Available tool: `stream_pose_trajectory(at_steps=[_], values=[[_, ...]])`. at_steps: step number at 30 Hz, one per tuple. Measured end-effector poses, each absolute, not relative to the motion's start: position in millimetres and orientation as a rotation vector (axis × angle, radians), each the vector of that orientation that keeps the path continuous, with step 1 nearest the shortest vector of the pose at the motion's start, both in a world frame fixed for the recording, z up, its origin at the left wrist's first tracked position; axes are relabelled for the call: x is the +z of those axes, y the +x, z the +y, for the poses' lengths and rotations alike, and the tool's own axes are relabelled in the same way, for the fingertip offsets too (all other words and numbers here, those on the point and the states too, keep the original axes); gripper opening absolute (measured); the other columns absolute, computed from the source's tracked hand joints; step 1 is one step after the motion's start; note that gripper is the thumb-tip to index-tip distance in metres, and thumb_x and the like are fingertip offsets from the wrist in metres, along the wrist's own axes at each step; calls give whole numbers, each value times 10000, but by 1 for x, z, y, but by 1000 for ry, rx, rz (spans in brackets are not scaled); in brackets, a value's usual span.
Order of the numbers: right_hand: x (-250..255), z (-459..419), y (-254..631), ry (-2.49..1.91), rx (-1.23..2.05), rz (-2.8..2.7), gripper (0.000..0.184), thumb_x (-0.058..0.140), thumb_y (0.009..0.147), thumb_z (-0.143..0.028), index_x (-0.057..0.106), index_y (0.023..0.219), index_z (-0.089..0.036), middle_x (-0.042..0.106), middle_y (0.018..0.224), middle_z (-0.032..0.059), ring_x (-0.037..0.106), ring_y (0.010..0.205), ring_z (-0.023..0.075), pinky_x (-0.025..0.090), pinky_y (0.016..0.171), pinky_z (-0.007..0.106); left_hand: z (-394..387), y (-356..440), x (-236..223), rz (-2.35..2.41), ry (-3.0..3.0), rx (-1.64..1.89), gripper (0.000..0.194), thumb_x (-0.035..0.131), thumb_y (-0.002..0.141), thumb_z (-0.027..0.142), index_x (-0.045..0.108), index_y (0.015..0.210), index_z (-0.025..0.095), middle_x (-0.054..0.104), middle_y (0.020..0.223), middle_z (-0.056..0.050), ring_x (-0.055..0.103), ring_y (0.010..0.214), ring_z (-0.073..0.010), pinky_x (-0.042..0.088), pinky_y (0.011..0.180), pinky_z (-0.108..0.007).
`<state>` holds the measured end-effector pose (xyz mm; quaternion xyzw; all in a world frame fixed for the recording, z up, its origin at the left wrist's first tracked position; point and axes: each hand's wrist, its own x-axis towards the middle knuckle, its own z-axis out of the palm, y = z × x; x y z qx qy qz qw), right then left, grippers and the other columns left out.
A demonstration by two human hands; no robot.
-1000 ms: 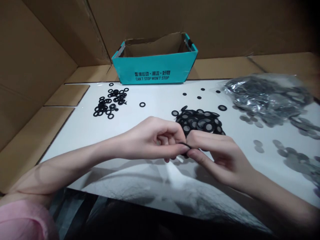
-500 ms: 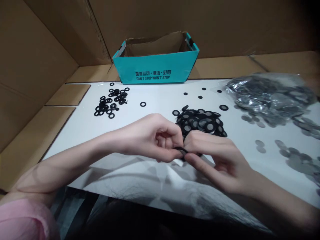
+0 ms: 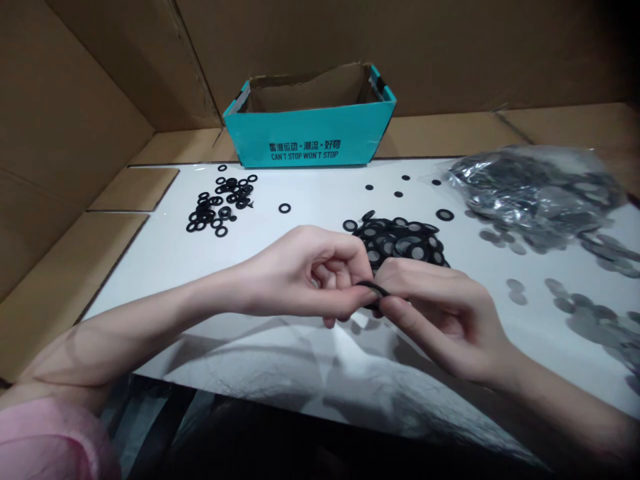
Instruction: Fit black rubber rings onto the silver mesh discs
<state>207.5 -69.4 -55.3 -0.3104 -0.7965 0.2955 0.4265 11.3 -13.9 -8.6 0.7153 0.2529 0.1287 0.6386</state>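
Note:
My left hand and my right hand meet fingertip to fingertip just above the white table. Both pinch one black rubber ring between thumbs and forefingers. Whether a disc sits inside the ring is hidden by my fingers. Right behind my hands lies a heap of black rings with grey mesh centres.
A pile of plain black rings lies at the back left, with one loose ring beside it. A teal cardboard box stands at the back. A clear bag of grey mesh discs sits at the right, with loose discs before it. Cardboard walls surround the table.
My hands stayed together on the ring, dipping slightly and then lifting a little; the ring now shows more clearly between my fingertips. Nothing else on the table moved.

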Motion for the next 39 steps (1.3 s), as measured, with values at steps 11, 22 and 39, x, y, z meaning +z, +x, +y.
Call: stream_pose_trajectory(at_steps=[11,22,39], values=[[-53,-64,209,-745,557,-2153,216,494,909,-96,491,712,-183,478,603,-1,419,591,107,354,536,260,-13,9,-11,575,1798,252,123,606,874,217,591,833,102,614,667,4,570,599,-56,440,526,-126],[-57,-69,204,-762,620,-2027,177,521,890,-93,573,740,-172,574,647,13,506,606,105,398,560,255,-12,10,-8,594,1687,150,97,630,822,165,556,778,121,568,594,29,552,547,-57,405,484,-125],[-52,-70,203,-827,610,-1930,143,543,867,-88,582,768,-182,566,636,11,506,594,102,403,533,244,-16,13,-7,613,1698,242,122,644,817,160,536,767,130,561,583,43,550,537,-56,397,472,-120]])
